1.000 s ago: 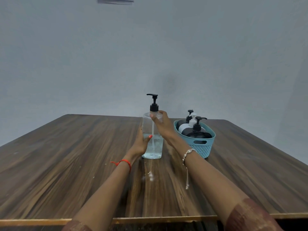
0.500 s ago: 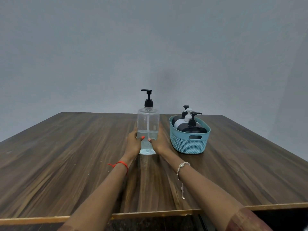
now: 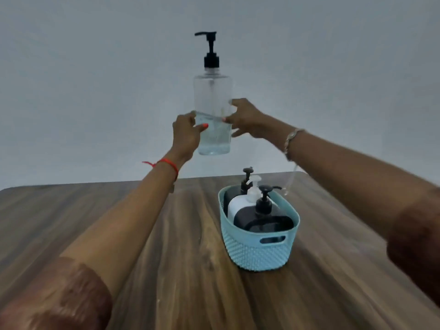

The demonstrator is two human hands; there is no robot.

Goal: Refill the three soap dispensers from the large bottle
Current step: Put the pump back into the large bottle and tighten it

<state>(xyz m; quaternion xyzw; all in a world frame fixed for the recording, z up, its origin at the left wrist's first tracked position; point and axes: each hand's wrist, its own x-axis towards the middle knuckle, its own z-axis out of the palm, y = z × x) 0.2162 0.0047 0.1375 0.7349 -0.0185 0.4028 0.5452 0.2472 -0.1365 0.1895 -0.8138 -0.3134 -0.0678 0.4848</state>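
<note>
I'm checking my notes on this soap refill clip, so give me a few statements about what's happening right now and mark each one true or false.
1. Both hands hold the big clear bottle up off the table. True: the left hand and the right hand grip its sides.
2. The big bottle's pump top has been taken off. False: it is on.
3. The big bottle is full to the neck. False: liquid fills only its lower part.
4. Three small dispensers stand in a blue basket. True.
5. All three dispensers are white. False: one is white, two are dark.
</note>
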